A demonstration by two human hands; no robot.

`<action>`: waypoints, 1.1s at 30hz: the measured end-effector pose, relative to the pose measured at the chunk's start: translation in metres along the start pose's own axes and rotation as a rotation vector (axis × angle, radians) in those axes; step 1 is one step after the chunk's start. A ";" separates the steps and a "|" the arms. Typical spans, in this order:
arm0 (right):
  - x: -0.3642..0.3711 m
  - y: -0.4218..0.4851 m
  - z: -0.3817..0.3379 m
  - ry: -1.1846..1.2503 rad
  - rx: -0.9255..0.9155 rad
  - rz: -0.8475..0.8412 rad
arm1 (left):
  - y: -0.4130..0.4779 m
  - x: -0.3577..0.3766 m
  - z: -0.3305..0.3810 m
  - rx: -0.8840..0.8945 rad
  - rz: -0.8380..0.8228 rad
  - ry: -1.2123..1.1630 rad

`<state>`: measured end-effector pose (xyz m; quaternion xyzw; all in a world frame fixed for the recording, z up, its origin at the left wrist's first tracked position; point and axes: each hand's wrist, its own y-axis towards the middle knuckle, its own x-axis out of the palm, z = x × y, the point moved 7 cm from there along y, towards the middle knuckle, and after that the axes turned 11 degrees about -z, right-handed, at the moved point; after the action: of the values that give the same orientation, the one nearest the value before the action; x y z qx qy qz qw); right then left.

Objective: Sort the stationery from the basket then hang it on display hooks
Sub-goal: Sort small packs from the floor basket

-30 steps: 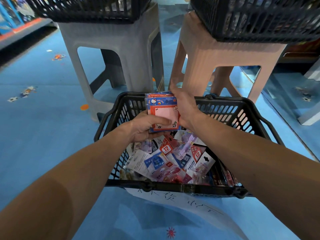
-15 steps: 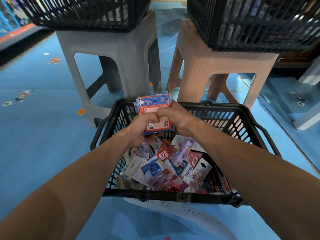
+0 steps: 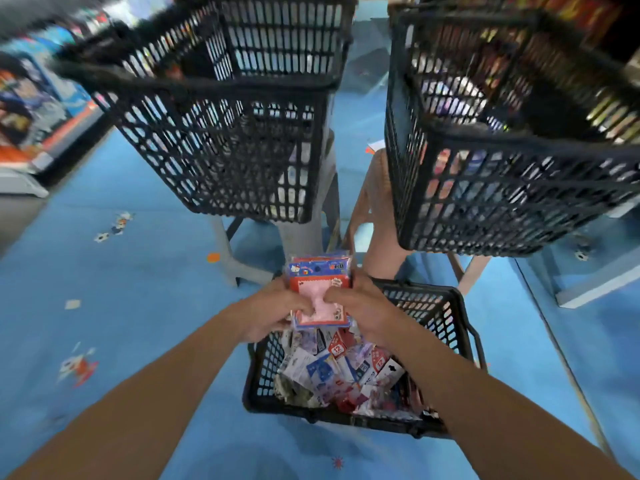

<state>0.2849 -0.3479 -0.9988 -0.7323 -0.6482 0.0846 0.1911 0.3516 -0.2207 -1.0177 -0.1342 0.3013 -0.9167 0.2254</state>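
Observation:
A stack of stationery packs point(image 3: 320, 275) with blue headers and pink-red cards is held upright above the far edge of the black floor basket point(image 3: 446, 310). My left hand point(image 3: 273, 311) grips its left side and my right hand point(image 3: 356, 306) grips its right side, thumbs meeting on the front card. Below the hands, the floor basket holds several loose stationery packs point(image 3: 343, 372) in a jumble.
Two more black baskets stand raised ahead: one on a grey stool point(image 3: 304, 233) at the left point(image 3: 221, 140), one on a pink stool point(image 3: 377, 216) at the right point(image 3: 502, 188), with goods inside. Blue floor lies all around. Blurred shelves point(image 3: 31, 109) line the far left.
The view has tilted up, so the two raised baskets now fill the top. Both hands have lifted the stack a little higher above the floor basket.

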 end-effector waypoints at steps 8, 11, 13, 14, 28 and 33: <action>0.051 -0.121 -0.183 0.085 0.124 -0.079 | -0.170 0.040 0.148 -0.262 -0.144 0.175; 0.061 -0.154 -0.246 0.154 0.136 -0.021 | -0.213 0.052 0.209 -0.301 -0.204 0.156; 0.064 -0.167 -0.293 0.199 0.098 -0.057 | -0.234 0.056 0.254 -0.307 -0.239 0.168; 0.062 -0.168 -0.314 0.195 0.085 -0.067 | -0.243 0.056 0.280 -0.302 -0.248 0.179; 0.025 0.020 -0.469 0.133 -0.007 0.070 | -0.171 -0.097 0.462 0.001 0.098 0.099; 0.019 0.149 -0.393 0.115 0.153 0.213 | -0.063 -0.181 0.407 -0.024 0.201 0.137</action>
<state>0.5705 -0.4095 -0.6964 -0.7838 -0.5465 0.1115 0.2730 0.6422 -0.2864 -0.6802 -0.0429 0.3387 -0.8930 0.2932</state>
